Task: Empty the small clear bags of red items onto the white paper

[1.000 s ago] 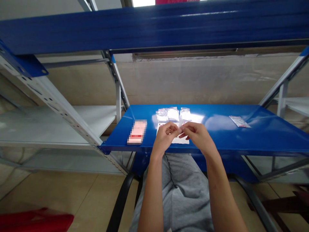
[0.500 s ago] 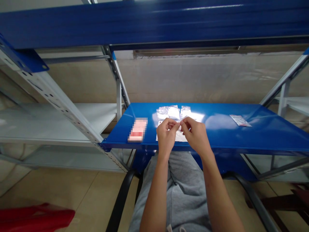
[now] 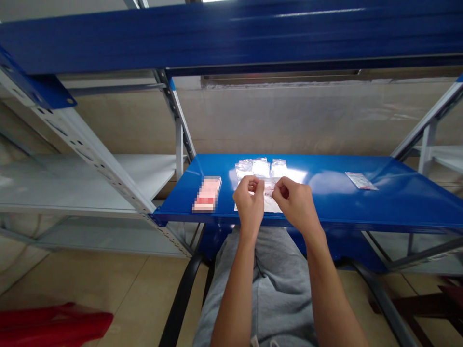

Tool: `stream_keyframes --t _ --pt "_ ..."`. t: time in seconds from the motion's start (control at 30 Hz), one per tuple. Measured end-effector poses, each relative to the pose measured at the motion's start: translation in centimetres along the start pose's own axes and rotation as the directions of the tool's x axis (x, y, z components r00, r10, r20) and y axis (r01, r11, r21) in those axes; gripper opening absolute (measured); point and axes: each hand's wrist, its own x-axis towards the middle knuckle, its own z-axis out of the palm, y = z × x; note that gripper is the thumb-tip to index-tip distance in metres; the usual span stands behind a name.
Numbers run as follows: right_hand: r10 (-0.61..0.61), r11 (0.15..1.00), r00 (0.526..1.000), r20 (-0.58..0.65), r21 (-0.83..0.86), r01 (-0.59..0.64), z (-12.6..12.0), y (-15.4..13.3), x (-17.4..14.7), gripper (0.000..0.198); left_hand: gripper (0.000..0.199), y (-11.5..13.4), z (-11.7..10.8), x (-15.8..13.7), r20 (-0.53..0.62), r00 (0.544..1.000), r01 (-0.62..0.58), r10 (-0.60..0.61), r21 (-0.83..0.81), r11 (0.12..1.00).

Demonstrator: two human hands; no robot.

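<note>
Over the front part of the blue table, my left hand point(image 3: 249, 200) is closed with thumb and fingertips in a pinch. A short gap to its right, my right hand point(image 3: 294, 200) is pinched too, thumb against bent forefinger. Whatever the fingertips hold is too small and pale to make out. Beneath both hands lies a whitish sheet point(image 3: 272, 206), partly covered by them, with faint reddish marks. Just behind it are several small clear plastic bags point(image 3: 261, 166), bright with glare.
A pixelated pink and red packet point(image 3: 207, 194) rests on the blue table point(image 3: 325, 207) at left. Another small flat bag point(image 3: 360, 180) lies at right. A blue shelf beam point(image 3: 231, 38) crosses overhead, with grey metal posts point(image 3: 94, 159) at the sides.
My hands have drawn apart: the fingertips were together and now leave a gap through which the whitish sheet shows. The packet and bags lie where they were.
</note>
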Motion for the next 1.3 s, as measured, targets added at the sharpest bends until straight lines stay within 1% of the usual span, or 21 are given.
stream_keyframes --t 0.07,0.13,0.23,0.33,0.4,0.53,0.63,0.73,0.8,0.93,1.07,1.1,1.17,1.23,1.27,1.3 --pt "0.013 1.0 1.0 -0.003 0.028 -0.013 -0.1 -0.4 -0.1 0.016 0.01 -0.1 -0.3 0.1 -0.048 0.998 -0.045 0.046 0.024 0.999" --pt "0.036 0.998 0.999 -0.012 0.055 -0.036 -0.1 -0.8 -0.1 0.018 0.009 0.0 -0.7 0.1 -0.031 0.997 -0.076 0.076 -0.002 0.997" --pt "0.065 0.996 0.997 -0.031 0.07 -0.063 -0.2 -1.1 -0.1 0.027 0.005 0.5 -1.2 0.1 0.076 0.989 -0.126 0.129 -0.042 0.991" --pt "0.069 0.996 0.996 -0.049 0.055 -0.066 -0.2 -1.1 -0.1 0.034 0.014 0.9 -1.5 0.1 0.215 0.959 -0.189 0.185 -0.001 0.982" --pt "0.07 0.997 0.997 -0.046 0.047 -0.068 -0.1 -1.0 -0.1 0.034 0.019 0.9 -1.6 0.1 0.249 0.952 -0.19 0.179 0.022 0.981" --pt "0.074 0.996 0.997 -0.005 0.055 -0.074 -0.1 -0.8 -0.1 0.024 0.021 0.7 -1.6 0.2 0.249 0.959 -0.151 0.132 0.06 0.987" --pt "0.083 0.995 0.996 0.029 0.048 -0.084 0.1 -0.7 -0.1 0.016 0.023 0.7 -1.7 0.1 0.269 0.955 -0.161 0.124 0.123 0.979" --pt "0.085 0.995 0.995 0.048 0.044 -0.087 0.3 -0.5 -0.2 0.012 0.025 0.9 -1.7 0.1 0.254 0.96 -0.17 0.121 0.178 0.969" --pt "0.084 0.995 0.995 0.051 0.054 -0.087 0.4 -0.6 -0.2 0.011 0.027 1.0 -1.7 0.1 0.23 0.967 -0.148 0.108 0.165 0.975" --pt "0.085 0.991 0.994 0.063 0.098 -0.09 0.6 -0.9 -0.2 0.008 0.03 0.6 -1.5 0.3 0.192 0.98 -0.058 0.047 0.051 0.997" --pt "0.093 0.966 0.99 0.103 0.233 -0.115 0.4 -0.4 -0.1 0.012 0.029 0.0 -1.7 0.6 0.166 0.986 0.031 -0.017 -0.084 0.996" --pt "0.115 0.958 0.99 0.086 0.252 -0.133 0.4 0.0 0.0 0.014 0.029 -0.1 -1.8 0.7 0.162 0.986 0.066 -0.046 -0.121 0.991" --pt "0.189 0.948 0.982 0.0 0.262 -0.183 0.2 0.9 0.2 0.022 0.03 -0.2 -2.0 0.8 0.162 0.981 0.141 -0.11 -0.193 0.971" --pt "0.282 0.924 0.956 -0.077 0.29 -0.249 0.3 2.1 0.3 0.033 0.031 -0.3 -2.2 0.8 0.173 0.973 0.196 -0.156 -0.248 0.949" --pt "0.331 0.896 0.941 -0.069 0.335 -0.291 0.3 2.6 0.4 0.04 0.031 -0.3 -2.2 0.9 0.182 0.969 0.215 -0.17 -0.266 0.94" --pt "0.376 0.853 0.926 -0.017 0.398 -0.339 0.5 3.2 0.5 0.048 0.031 -0.3 -2.3 1.0 0.191 0.965 0.229 -0.18 -0.278 0.933"
